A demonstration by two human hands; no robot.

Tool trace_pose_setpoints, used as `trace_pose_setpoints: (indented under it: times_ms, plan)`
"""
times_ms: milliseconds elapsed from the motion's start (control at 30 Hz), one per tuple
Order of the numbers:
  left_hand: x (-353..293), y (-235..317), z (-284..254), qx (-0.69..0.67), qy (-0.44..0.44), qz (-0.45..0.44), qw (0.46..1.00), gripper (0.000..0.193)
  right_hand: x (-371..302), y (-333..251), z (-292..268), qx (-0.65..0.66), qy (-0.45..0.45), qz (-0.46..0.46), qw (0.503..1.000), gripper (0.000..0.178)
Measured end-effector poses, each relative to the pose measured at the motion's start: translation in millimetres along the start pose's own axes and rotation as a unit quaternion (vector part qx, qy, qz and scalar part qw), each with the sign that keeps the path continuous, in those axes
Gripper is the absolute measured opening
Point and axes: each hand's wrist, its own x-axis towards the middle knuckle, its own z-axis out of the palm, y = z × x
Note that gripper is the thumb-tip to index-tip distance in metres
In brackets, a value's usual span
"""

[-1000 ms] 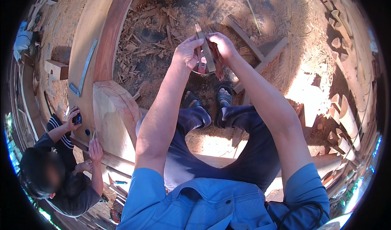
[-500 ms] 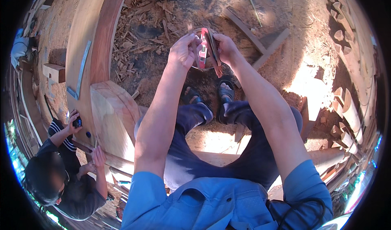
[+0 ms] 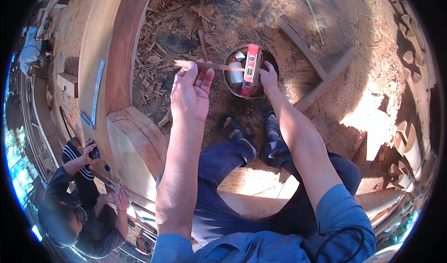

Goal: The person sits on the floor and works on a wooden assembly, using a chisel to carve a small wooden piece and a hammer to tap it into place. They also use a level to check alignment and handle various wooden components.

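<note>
My left hand (image 3: 192, 93) pinches a thin wooden strip (image 3: 209, 66) between thumb and fingers. The strip lies level, its notched end pointing left and its other end over a round bucket (image 3: 226, 79). A red spirit level (image 3: 251, 70) stands in the bucket, across its middle, with a white cylindrical object (image 3: 236, 72) beside it. My right hand (image 3: 268, 78) is at the bucket's right rim, its fingers curled inside next to the level. What those fingers hold is hidden.
A large timber beam (image 3: 95, 44) runs along the left, with a metal square (image 3: 98, 88) on it. A co-worker (image 3: 84, 202) handles something at its near end. Wood chips (image 3: 156, 53) cover the ground by the beam. Joined boards (image 3: 321, 79) lie to the right of the bucket.
My left hand has moved left, away from the bucket, drawing the strip out sideways. My right hand has lowered to the bucket's rim with the thin brown pieces it held. The view has shifted.
</note>
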Motion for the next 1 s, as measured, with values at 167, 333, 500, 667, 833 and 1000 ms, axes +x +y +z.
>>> trace_pose_setpoints:
  times_ms: [167, 333, 500, 667, 833, 1000]
  plan:
    - [3.8, -4.2, -2.5, -0.01, 0.022, -0.007, 1.0, 0.01, -16.2, 3.2, -5.9, -0.224, -0.022, -0.006, 0.974, 0.083]
    - [3.9, -11.1, -0.5, -0.01, -0.008, 0.0, 1.0, 0.01, -46.2, -47.2, -17.4, -0.08, -0.018, -0.047, 0.996, 0.06]
    - [-5.3, -17.7, 16.6, -0.008, 0.004, 0.041, 0.999, 0.009, -106.5, -160.5, -67.5, 0.424, -0.347, 0.036, 0.836, 0.048]
    - [-49.2, -23.3, 22.6, -0.04, -0.021, 0.11, 0.993, 0.013, -200.8, -245.5, -120.4, 0.117, -0.267, -0.143, 0.946, 0.028]
    - [-145.7, -30.1, 3.3, -0.135, -0.047, 0.065, 0.988, 0.008, -264.2, -259.7, -176.3, 0.012, -0.263, -0.196, 0.945, 0.024]
    - [-279.6, -24.6, -68.5, 0.31, -0.116, 0.235, 0.914, 0.018, -315.7, -247.2, -231.7, 0.062, -0.228, -0.245, 0.94, 0.019]
